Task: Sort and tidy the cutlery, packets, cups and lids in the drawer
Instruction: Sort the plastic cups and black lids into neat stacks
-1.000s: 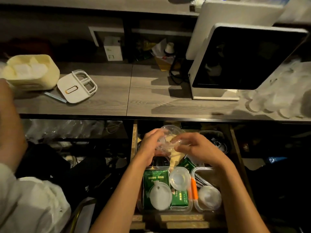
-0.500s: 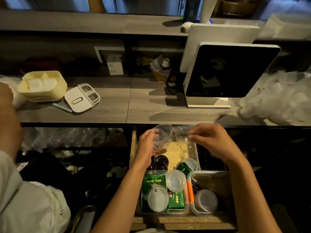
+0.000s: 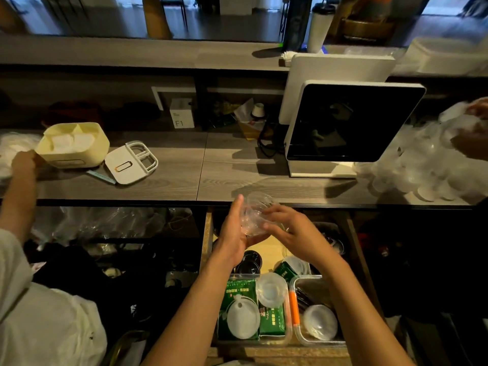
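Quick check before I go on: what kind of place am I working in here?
Probably a café or takeaway service counter: a point-of-sale terminal on the wooden counter, heaps of clear plastic lids, and a drawer of cups and packets.
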Action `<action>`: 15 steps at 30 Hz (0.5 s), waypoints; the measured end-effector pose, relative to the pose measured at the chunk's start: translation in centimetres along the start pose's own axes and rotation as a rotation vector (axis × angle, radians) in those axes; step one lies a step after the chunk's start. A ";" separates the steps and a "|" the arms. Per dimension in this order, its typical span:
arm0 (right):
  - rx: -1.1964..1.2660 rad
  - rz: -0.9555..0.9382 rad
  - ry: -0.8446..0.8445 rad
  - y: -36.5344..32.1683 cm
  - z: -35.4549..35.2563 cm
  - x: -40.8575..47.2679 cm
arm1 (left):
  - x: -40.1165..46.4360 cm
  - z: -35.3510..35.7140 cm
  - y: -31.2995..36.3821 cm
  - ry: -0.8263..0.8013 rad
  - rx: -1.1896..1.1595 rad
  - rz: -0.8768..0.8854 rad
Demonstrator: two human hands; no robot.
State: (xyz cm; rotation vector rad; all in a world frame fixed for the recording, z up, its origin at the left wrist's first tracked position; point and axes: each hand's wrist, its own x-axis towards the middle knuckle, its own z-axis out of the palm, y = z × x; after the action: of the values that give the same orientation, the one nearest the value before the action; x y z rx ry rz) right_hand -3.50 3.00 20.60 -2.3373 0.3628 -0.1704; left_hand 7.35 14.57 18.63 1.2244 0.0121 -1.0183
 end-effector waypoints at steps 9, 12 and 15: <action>-0.003 -0.025 -0.125 -0.2 1.2 0.3 | 0.1 0.4 0.6 -0.032 0.082 0.018; 0.349 0.023 0.129 -0.9 1.3 0.7 | 0.7 -0.2 0.6 0.057 0.053 0.046; 0.704 0.229 0.433 -1.6 1.8 1.7 | 0.9 -0.5 0.5 0.058 -0.016 0.071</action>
State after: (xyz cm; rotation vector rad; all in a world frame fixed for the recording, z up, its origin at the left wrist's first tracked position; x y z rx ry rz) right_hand -1.13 4.75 20.47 -1.5400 0.6560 -0.5924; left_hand 8.42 14.33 18.35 1.2308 0.0217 -0.9193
